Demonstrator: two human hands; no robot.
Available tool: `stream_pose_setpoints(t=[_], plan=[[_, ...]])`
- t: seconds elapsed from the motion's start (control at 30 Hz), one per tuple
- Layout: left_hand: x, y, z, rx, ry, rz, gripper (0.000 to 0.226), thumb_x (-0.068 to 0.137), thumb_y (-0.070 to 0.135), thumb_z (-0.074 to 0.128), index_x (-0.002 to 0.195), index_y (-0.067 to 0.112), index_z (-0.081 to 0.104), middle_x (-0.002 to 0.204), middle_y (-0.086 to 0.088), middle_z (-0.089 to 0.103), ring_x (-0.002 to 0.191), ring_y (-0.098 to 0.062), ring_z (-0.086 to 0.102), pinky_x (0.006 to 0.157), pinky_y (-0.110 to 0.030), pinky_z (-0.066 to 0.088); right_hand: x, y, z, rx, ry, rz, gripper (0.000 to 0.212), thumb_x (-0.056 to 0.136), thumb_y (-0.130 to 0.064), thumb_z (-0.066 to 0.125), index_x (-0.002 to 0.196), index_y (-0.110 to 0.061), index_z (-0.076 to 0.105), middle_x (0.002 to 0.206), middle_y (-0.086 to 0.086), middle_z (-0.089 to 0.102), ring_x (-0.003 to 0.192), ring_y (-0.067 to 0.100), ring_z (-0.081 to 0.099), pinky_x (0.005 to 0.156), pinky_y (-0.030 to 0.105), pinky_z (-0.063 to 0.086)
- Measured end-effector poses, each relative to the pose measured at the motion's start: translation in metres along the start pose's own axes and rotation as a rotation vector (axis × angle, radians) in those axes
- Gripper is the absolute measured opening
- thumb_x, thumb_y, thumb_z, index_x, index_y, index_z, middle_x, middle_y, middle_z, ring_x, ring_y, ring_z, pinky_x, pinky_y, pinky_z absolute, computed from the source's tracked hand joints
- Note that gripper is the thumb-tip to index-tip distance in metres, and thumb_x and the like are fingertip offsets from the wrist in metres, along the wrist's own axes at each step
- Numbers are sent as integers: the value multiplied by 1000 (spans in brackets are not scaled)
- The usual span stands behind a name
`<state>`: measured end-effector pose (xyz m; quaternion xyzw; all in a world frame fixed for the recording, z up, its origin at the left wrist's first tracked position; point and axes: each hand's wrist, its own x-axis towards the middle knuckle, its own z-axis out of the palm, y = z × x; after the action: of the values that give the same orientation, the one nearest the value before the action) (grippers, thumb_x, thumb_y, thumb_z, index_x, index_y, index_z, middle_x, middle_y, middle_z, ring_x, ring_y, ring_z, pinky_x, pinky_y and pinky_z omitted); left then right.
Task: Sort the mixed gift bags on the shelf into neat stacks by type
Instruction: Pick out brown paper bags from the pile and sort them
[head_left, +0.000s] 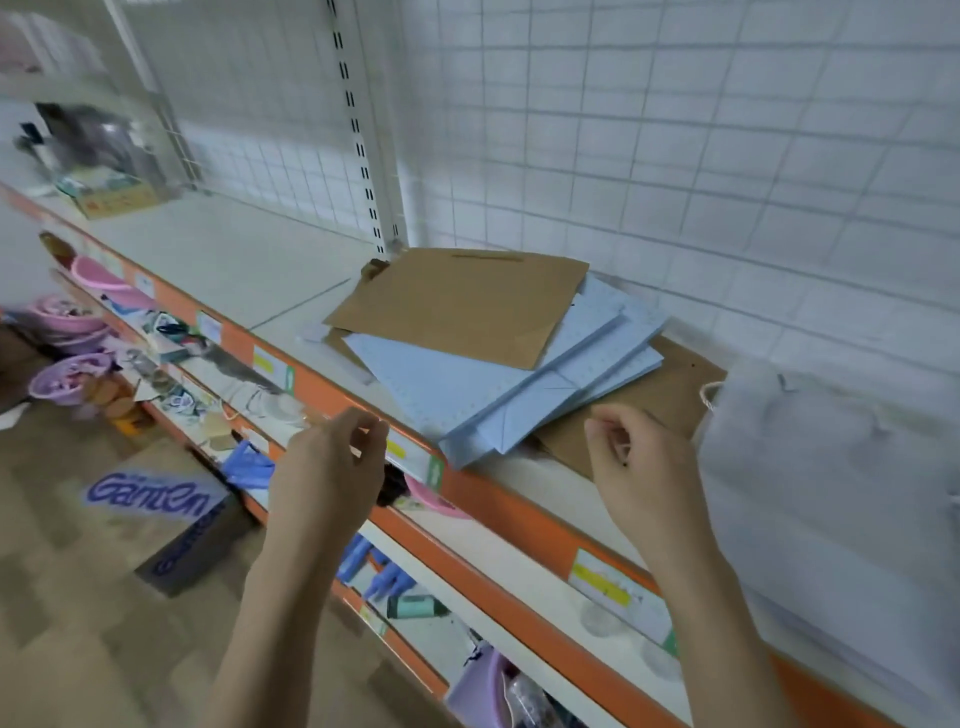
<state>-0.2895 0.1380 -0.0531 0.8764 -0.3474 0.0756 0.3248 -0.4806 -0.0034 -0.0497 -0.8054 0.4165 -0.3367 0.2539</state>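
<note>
Both hands — left hand (332, 457) & right hand (631, 457) — are held apart, loosely curled, nothing gripped; mixed gift bags (498, 358) are heaped askew at the shelf (244, 260) edge — a careless tug & blue ones could be slid off.

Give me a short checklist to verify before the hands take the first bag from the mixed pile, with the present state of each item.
1. Left hand free: ok, its loosely curled fingers hold nothing.
2. Right hand free: ok, it holds nothing.
3. Top bag reachable: ok, the flat brown paper gift bag lies uncovered on top.
4. Pale blue dotted paper gift bags already stacked neatly: not ok, they are fanned out at different angles.
5. Bare white shelf surface available for new stacks: ok, to the left of the pile.
6. Number of bags in the pile: cannot tell, the lower ones are covered.
</note>
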Motion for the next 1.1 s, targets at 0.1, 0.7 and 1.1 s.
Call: stream_pose_setpoints(t=[0.1,0.7,1.1], plan=[[24,-15,9,-23,-35,-17,19,92,29,51,96,18,66,83,3,69,71,-20,63,65,-35,55,18,-8,18,-42,0,-3,21,94,-24,50,105,-13,63,88,-7,59,77,5,49,69,18,36],[252,-45,79,27,-389,5,85,76,64,57,139,14,32,137,-20,39,122,-41,38,99,-48,31,73,-54,95,-320,326,323,19,91,-19,55,104,-10,65,91,3,61,77,9,49,64,17,31],[293,-84,80,-372,-651,-73,105,52,50,84,133,8,32,132,-9,49,120,-29,47,91,-39,41,65,-79,126,-352,451,548,14,92,-17,50,94,-11,63,66,0,57,61,9,50,51,19,31]])
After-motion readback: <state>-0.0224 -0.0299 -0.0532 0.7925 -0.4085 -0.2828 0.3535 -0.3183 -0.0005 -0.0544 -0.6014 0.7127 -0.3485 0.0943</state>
